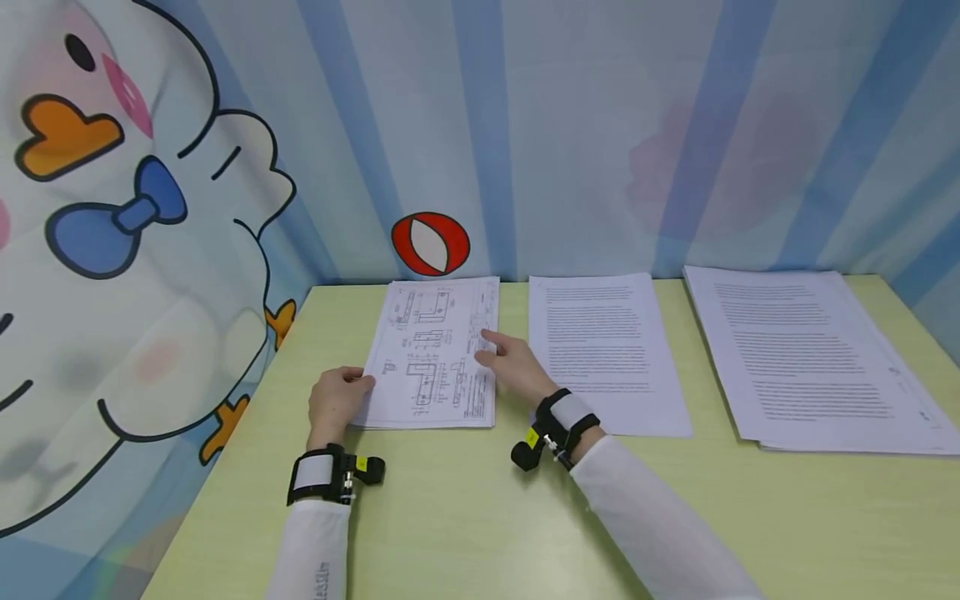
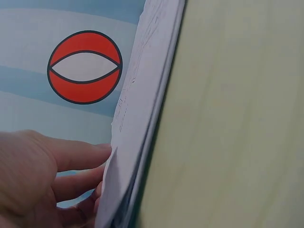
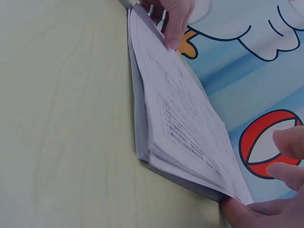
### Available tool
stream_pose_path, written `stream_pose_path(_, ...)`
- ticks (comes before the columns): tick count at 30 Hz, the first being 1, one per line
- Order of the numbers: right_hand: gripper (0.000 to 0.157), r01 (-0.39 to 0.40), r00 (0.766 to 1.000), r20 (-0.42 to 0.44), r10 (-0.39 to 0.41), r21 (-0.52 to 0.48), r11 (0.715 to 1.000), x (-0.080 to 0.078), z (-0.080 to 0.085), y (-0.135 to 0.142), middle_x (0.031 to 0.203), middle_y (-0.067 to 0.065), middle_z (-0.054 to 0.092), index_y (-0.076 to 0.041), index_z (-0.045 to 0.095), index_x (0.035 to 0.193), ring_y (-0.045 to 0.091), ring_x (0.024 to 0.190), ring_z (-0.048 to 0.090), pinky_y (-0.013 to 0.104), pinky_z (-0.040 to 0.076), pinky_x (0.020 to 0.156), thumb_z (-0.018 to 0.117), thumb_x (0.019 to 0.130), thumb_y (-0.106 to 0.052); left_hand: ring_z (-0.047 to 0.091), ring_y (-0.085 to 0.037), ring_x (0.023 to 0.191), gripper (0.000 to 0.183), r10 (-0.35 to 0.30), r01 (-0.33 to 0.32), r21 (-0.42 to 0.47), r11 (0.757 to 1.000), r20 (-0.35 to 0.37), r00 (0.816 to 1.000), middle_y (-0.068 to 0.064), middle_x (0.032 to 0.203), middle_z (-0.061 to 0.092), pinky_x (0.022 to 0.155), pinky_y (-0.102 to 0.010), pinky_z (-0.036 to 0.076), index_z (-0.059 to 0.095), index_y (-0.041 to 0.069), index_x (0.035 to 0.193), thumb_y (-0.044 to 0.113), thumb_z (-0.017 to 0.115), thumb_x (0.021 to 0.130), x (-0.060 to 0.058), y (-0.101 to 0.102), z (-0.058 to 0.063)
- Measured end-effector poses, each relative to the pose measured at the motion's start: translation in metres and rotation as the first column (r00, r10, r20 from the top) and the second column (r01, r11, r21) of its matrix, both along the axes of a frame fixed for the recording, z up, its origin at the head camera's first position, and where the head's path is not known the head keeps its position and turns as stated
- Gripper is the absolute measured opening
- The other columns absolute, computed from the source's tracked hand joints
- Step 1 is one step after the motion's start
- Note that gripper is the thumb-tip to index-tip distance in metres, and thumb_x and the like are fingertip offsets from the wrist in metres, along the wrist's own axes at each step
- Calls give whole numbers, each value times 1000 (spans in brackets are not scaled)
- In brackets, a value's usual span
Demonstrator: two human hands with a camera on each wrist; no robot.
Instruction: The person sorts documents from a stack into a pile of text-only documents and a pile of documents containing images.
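A stack of printed technical drawings (image 1: 397, 400) lies on the table between the two hands. At its left edge is my left hand (image 1: 336, 403), thumb over the top sheet and fingers curled at the side, holding the edge. The left wrist view shows its thumb and fingers (image 2: 80, 184) against the sheets. My right hand (image 1: 517, 367) is at the opposite edge, with two fingertips extended over the paper. In the right wrist view, lower fingers (image 3: 240, 213) touch the stack's corner while the upper ones stand apart from it. The sheet edges are slightly uneven there.
A text-printed stack (image 1: 607, 350) lies right of the drawings, partly behind the right wrist. Farther right is another text stack (image 1: 810, 350), its sheets slightly offset. The pale table (image 1: 450, 517) ends at a cartoon-printed curtain (image 1: 570, 167) behind and to the left.
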State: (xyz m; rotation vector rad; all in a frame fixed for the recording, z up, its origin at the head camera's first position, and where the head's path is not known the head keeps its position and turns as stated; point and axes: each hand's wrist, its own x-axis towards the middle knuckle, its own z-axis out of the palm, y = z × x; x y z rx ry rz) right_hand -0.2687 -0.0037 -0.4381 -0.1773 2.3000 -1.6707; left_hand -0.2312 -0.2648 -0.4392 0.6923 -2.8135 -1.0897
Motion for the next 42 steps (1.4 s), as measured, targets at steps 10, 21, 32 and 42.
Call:
stream_pose_path(10,57,-150,988,-13,151,59,987,1,-7,1,152,4,18,-24,27,143,20,137,2,46,5,111,51,92,-31,53,-31,95,44,-75,77,-20,997,98,992,-20,114,59,75,-42,43,56,2,120,35,45,92,4,0,1)
stream_pose_path(21,53,-182,981,-71,181,-11,983,9,-1,26,148,2,27,-23,31,142,18,135,15,43,15,110,50,93,-32,54,-22,80,38,-70,47,-118,992,-193,979,-8,100,63,61,-32,43,61,13,116,39,45,93,-30,3,-35)
stream_pose_path(32,43,-139,971,-218,96,-191,972,14,22,102,136,14,45,-16,40,137,20,116,48,39,41,97,46,96,-27,51,-13,60,26,-404,383,-131,914,-335,851,-1,85,63,50,-26,40,65,12,108,27,50,92,-12,117,21)
stream_pose_path(42,40,151,846,-525,-89,76,986,17,21,191,121,19,57,-10,44,134,27,109,52,46,44,87,46,96,-23,51,-9,71,26,-644,641,-123,758,-299,704,0,97,61,58,-21,41,62,14,112,24,50,92,-7,206,35)
